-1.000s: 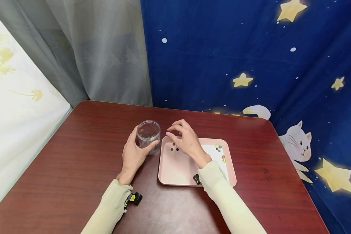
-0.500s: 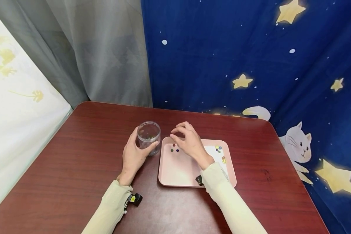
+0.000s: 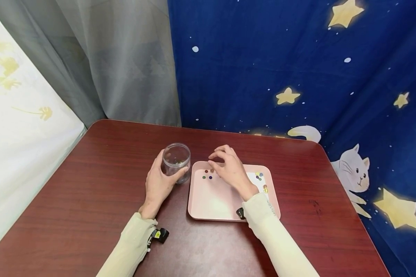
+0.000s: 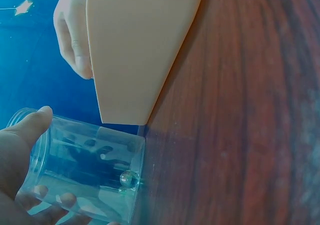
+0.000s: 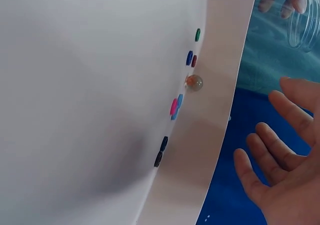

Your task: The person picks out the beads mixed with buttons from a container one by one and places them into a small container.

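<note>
My left hand (image 3: 161,184) grips a clear jar (image 3: 176,169) that stands on the table left of the tray, thumb on the near side. A glass marble (image 4: 128,179) lies at the jar's bottom in the left wrist view. My right hand (image 3: 230,169) hovers over the far rim of the pink tray (image 3: 208,204), fingers loosely bent and apart, nothing between them. Below those fingers, in the right wrist view, a clear marble with orange in it (image 5: 194,82) lies by the tray wall. Small flat discs line up beside it, among them a green disc (image 5: 198,34) and a pink disc (image 5: 173,107).
On the tray's right side lies a white sheet (image 3: 251,177), with a cluster of small coloured pieces (image 3: 259,176) and orange-yellow pieces (image 3: 265,188) over there. The dark red wooden table (image 3: 90,200) extends around the tray. Curtains (image 3: 235,69) hang behind it.
My right hand has moved right, away from the jar, and lies further over the tray. A brownish marble now shows by its thumb. The left hand and jar have stayed in place.
</note>
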A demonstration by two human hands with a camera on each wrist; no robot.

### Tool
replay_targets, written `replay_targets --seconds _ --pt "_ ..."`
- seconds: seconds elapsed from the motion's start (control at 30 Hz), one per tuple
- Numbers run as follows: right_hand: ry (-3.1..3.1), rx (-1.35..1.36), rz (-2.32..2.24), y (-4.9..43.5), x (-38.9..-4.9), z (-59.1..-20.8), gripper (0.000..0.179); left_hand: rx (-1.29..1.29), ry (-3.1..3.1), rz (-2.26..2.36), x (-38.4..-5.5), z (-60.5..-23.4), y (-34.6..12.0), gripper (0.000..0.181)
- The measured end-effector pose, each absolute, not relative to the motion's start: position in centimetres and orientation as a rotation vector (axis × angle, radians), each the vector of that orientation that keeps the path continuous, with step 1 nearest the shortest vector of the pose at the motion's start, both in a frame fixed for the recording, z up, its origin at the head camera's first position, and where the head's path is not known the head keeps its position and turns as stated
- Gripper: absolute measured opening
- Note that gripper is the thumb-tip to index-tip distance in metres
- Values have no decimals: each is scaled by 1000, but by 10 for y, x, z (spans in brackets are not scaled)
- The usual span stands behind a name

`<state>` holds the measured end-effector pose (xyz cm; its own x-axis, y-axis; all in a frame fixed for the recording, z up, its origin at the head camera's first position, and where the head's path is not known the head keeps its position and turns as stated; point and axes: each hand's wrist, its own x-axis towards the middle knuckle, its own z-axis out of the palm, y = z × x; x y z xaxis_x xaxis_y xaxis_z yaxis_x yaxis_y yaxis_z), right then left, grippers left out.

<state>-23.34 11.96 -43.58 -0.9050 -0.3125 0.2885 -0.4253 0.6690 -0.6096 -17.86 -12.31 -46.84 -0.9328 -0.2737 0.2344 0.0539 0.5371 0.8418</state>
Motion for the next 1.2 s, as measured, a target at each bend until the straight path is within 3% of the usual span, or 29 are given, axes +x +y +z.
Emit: replay_targets --seconds 1.2 --pt "-2862 605 899 128 -233 -445 16 169 -2430 -1366 -178 -469 -122 92"
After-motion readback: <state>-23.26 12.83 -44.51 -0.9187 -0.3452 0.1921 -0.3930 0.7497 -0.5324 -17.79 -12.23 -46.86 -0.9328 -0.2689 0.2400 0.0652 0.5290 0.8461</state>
